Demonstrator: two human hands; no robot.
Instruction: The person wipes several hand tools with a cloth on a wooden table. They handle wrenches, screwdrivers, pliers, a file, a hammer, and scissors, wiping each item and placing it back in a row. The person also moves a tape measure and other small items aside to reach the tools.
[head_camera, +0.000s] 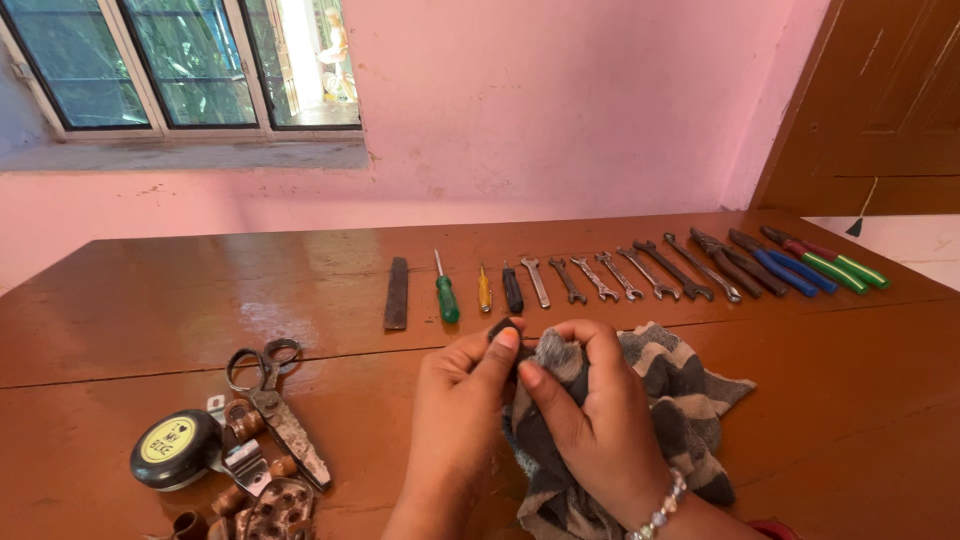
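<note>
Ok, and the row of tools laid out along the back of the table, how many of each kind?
File: 1
Screwdrivers: 3
Wrenches: 7
Pliers: 3
Total: 14

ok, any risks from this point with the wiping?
1. The left hand pinches only the tip of the small dark tool while the right hand rubs it with the striped cloth; it may slip out.
2. The cloth lies just in front of the row of spanners; a tug could perhaps nudge the line out of order.
</note>
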